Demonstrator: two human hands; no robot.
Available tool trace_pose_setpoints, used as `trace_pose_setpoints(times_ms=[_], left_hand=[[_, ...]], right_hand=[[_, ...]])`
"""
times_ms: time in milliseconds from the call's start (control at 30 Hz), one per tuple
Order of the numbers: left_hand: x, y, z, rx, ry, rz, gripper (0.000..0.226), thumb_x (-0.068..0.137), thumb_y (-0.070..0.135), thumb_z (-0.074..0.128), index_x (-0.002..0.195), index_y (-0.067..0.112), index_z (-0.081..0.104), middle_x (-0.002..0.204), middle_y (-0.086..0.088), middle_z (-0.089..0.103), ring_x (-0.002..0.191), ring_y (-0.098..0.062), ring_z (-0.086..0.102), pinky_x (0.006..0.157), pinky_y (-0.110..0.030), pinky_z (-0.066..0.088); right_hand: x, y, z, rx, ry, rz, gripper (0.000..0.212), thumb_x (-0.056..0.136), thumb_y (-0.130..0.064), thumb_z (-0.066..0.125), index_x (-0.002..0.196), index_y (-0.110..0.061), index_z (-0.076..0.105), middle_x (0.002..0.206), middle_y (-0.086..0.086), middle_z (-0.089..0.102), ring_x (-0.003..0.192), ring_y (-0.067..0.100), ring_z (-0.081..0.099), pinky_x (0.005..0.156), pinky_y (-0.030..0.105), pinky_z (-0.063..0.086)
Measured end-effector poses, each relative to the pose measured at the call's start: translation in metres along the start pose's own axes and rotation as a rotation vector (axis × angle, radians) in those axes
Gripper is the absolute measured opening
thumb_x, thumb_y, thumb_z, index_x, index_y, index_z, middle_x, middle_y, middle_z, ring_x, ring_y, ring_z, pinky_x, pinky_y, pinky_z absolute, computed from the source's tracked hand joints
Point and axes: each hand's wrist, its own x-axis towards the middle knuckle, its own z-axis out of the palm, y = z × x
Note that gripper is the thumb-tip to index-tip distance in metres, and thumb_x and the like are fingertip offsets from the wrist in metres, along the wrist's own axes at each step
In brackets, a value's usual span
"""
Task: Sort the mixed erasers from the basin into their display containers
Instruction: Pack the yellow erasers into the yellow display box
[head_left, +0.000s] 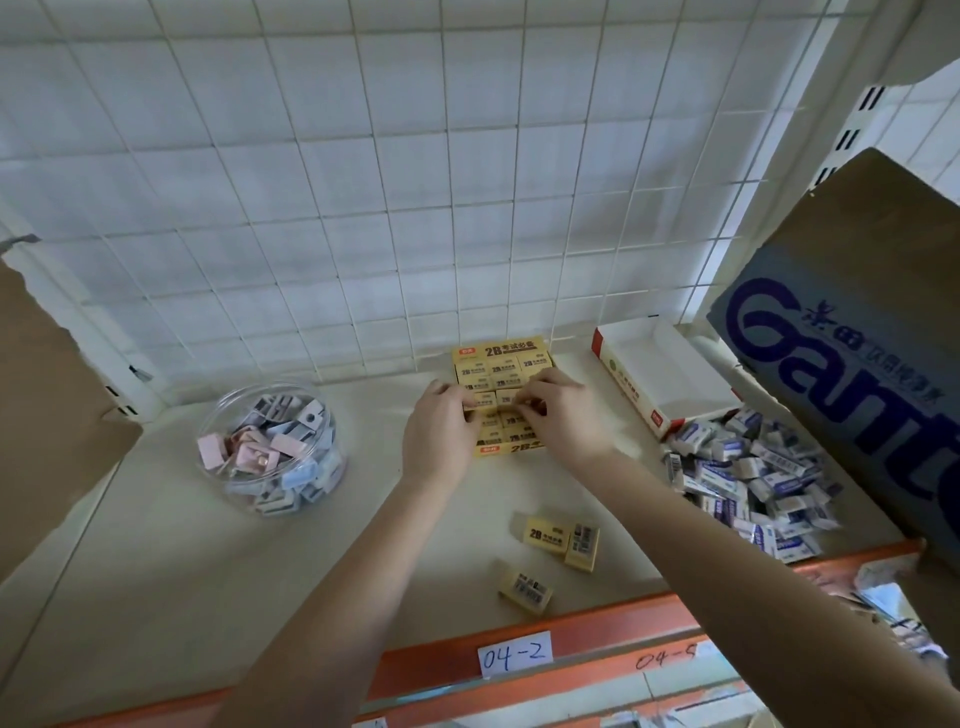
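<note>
Yellow box (501, 349): back of shelf, under your fingertips.
Left hand (441, 431): fingers curled, pinching a boxed eraser (506, 397).
Right hand (566, 421): pinching likewise in the same row.
Loose yellow erasers (545, 532): between your forearms, toward the shelf's front edge, long axes slanted, nearer your right arm.

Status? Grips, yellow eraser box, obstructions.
Left grip and right grip pinching boxed erasers in yellow 2B box. Loose yellow erasers lie near shelf edge. Nothing in the way; white-blue eraser pile off right.
</note>
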Motion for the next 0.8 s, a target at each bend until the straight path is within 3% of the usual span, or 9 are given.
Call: trace_pose_setpoints(times_ms=[67, 200, 333, 433, 567, 667, 800], left_hand=[[-0.003, 0.0, 0.003, 0.006, 0.02, -0.005, 0.015, 0.087, 0.016, 0.063, 0.098, 0.01, 0.071, 0.103, -0.002, 0.06, 0.088, -0.022, 0.061, 0.071, -0.031, 0.048], [-0.007, -0.001, 0.001, 0.015, 0.008, 0.022, 0.018, 0.09, 0.017, 0.059, 0.099, 0.011, 0.073, 0.11, 0.0, 0.059, 0.092, -0.021, 0.061, 0.071, -0.03, 0.049], [-0.002, -0.004, -0.007, -0.02, -0.175, 0.018, 0.031, 0.091, 0.021, 0.057, 0.119, 0.011, 0.066, 0.128, -0.002, 0.051, 0.113, -0.022, 0.053, 0.093, -0.034, 0.046], [-0.007, -0.009, -0.018, -0.036, -0.236, 0.023, 0.048, 0.092, 0.026, 0.056, 0.137, 0.011, 0.048, 0.141, -0.004, 0.042, 0.127, -0.025, 0.042, 0.105, -0.035, 0.036], [-0.036, -0.011, -0.036, -0.158, -0.159, 0.186, 0.037, 0.091, 0.02, 0.059, 0.127, 0.016, 0.058, 0.127, 0.003, 0.053, 0.117, -0.014, 0.05, 0.098, -0.022, 0.039], [-0.061, -0.007, -0.045, -0.209, -0.312, 0.252, 0.029, 0.089, 0.017, 0.062, 0.118, 0.02, 0.065, 0.111, 0.01, 0.058, 0.096, -0.002, 0.054, 0.081, -0.002, 0.034], [-0.08, 0.002, -0.037, -0.173, -0.541, 0.298, 0.036, 0.086, 0.024, 0.066, 0.122, 0.025, 0.062, 0.114, 0.014, 0.057, 0.102, -0.002, 0.054, 0.084, -0.011, 0.04]], right_hand=[[-0.002, 0.001, 0.003, 0.011, 0.02, 0.016, 0.012, 0.084, -0.008, 0.066, 0.093, -0.005, 0.074, 0.102, 0.009, 0.064, 0.09, 0.024, 0.06, 0.075, 0.021, 0.041], [-0.002, 0.004, 0.003, -0.001, -0.014, -0.034, 0.02, 0.085, -0.001, 0.061, 0.099, -0.007, 0.074, 0.106, 0.011, 0.063, 0.094, 0.029, 0.061, 0.08, 0.031, 0.05], [-0.005, 0.006, -0.001, -0.049, -0.086, -0.104, 0.028, 0.087, 0.003, 0.054, 0.107, -0.005, 0.071, 0.115, 0.014, 0.062, 0.104, 0.033, 0.058, 0.089, 0.037, 0.05], [-0.011, 0.004, -0.008, -0.084, -0.164, -0.113, 0.032, 0.092, -0.004, 0.049, 0.121, -0.01, 0.063, 0.13, 0.01, 0.056, 0.122, 0.031, 0.047, 0.107, 0.036, 0.036], [-0.035, -0.001, -0.028, 0.04, -0.04, -0.063, 0.03, 0.091, -0.005, 0.055, 0.119, -0.009, 0.064, 0.127, 0.009, 0.058, 0.12, 0.024, 0.05, 0.098, 0.016, 0.031], [-0.062, -0.003, -0.046, 0.046, -0.051, -0.055, 0.022, 0.089, -0.006, 0.059, 0.108, -0.009, 0.07, 0.117, 0.007, 0.065, 0.111, 0.02, 0.058, 0.094, 0.012, 0.033], [-0.093, -0.01, -0.069, -0.019, -0.297, 0.062, 0.025, 0.09, -0.027, 0.06, 0.114, -0.024, 0.066, 0.12, -0.006, 0.06, 0.104, 0.009, 0.057, 0.089, 0.019, 0.043]])
